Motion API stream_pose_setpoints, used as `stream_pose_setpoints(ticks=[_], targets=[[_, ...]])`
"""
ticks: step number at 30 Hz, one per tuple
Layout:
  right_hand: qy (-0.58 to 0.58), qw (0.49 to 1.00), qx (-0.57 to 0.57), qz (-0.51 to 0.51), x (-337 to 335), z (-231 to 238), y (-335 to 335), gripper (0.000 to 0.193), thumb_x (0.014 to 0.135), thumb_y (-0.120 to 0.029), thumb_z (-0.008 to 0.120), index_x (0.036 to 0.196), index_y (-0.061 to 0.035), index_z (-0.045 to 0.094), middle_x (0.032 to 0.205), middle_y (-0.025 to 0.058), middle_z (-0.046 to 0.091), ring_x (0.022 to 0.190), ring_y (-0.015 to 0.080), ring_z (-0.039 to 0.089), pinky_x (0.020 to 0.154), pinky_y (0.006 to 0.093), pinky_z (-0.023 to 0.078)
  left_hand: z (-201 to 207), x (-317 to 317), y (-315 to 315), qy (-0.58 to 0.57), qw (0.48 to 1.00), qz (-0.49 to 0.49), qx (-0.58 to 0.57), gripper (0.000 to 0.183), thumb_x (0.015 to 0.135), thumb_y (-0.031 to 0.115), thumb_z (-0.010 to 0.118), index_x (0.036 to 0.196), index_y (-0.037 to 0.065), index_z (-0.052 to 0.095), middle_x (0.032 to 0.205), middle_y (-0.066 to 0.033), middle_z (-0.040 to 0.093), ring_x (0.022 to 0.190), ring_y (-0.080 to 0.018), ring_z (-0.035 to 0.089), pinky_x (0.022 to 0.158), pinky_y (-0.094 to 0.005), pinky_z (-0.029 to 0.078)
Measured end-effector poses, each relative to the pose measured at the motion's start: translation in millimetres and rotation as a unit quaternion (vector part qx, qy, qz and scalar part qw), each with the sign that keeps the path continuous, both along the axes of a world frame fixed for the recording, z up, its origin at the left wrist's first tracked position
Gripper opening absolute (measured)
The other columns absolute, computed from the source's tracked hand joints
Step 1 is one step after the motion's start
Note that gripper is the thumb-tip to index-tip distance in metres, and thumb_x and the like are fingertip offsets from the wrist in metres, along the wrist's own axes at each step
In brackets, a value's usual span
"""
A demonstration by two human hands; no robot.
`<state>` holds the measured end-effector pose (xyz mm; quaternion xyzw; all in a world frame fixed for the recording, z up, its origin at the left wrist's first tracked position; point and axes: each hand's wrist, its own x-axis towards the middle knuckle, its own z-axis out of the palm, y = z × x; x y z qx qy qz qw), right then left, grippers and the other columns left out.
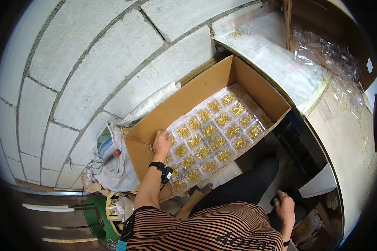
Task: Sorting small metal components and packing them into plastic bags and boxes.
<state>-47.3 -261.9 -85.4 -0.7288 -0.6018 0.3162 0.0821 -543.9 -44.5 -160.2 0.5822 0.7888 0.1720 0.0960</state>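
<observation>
A long cardboard box (262,75) stands in front of me, its flaps up and its bottom lined with white sheet. Rows of small clear plastic cases (209,130) lie flat in it, each filled with thin gold-coloured pins. My left hand (162,144) reaches into the box's left end, fingers bent down at a case of pins (172,139); the hand hides part of that case. A black band with a small device (166,173) circles my left wrist. Low at the right, beside my knee, my right hand (285,207) is curled at a small dark round thing (276,201), largely hidden.
A pale worktable (333,113) curves along the right, with loose gold pins scattered on it. Empty clear cases (322,52) pile up at the back right. Behind the box rises a grey block wall (96,71). Plastic bags (113,167) and a green object (97,219) sit at the left.
</observation>
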Motion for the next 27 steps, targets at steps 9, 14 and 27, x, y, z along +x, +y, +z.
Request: stream_pose_setpoints(ticks=[9, 14, 27], targets=[[0.01, 1.0, -0.016, -0.018, -1, -1, -1, 0.033, 0.076, -0.005, 0.058, 0.108, 0.0034, 0.057, 0.105, 0.0221, 0.06, 0.097, 0.0376, 0.056, 0.084, 0.0403, 0.045, -10, 1, -5, -0.019, 0.994, -0.104, 0.012, 0.011, 0.073, 0.002, 0.059, 0.076, 0.009, 0.067, 0.09, -0.0107, 0.056, 0.09, -0.0322, 0.056, 0.079, -0.0394, 0.045], [0.011, 1.0, -0.018, -0.014, -1, -6, -4, 0.033, 0.076, -0.005, 0.059, 0.108, 0.0035, 0.057, 0.105, 0.0219, 0.06, 0.097, 0.0373, 0.057, 0.084, 0.0403, 0.045, -16, -6, -5, 0.011, 0.995, -0.096, 0.009, 0.013, 0.073, 0.001, 0.056, 0.072, 0.009, 0.067, 0.091, -0.0112, 0.057, 0.09, -0.032, 0.056, 0.079, -0.0388, 0.045], [-0.004, 1.0, 0.012, 0.004, 4, -13, -9, 0.032, 0.075, -0.005, 0.059, 0.106, 0.0024, 0.058, 0.099, 0.022, 0.061, 0.091, 0.0368, 0.059, 0.078, 0.0408, 0.047, -27, -14, -3, -0.06, 0.995, -0.052, 0.06, 0.007, 0.07, 0.012, 0.069, 0.075, 0.007, 0.067, 0.08, -0.0126, 0.057, 0.077, -0.0314, 0.058, 0.069, -0.0384, 0.046]])
